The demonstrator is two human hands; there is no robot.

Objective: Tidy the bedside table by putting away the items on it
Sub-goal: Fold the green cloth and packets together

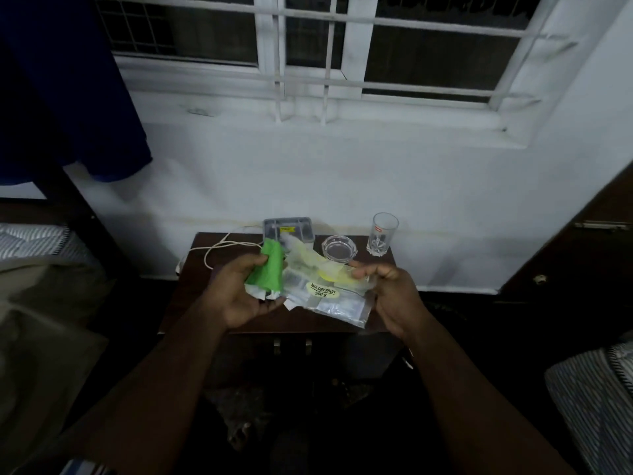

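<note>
A small dark wooden bedside table [191, 303] stands against the white wall. Above its front half, my left hand [236, 293] grips a green wrapper [270, 269] with white crumpled edges. My right hand [390, 293] pinches the right end of a clear plastic bag [335, 303] labelled "MIX DRY FRUIT 500 g", with a thin yellowish plastic piece [315, 265] bunched on top of it. The bag stretches between both hands, just above the tabletop.
At the table's back stand a grey compartment box [291, 229], a round glass ashtray [339, 248] and a tall drinking glass [383, 234]. A white cord [222, 248] loops at the back left. Beds flank the table; a blue curtain [68, 97] hangs at left.
</note>
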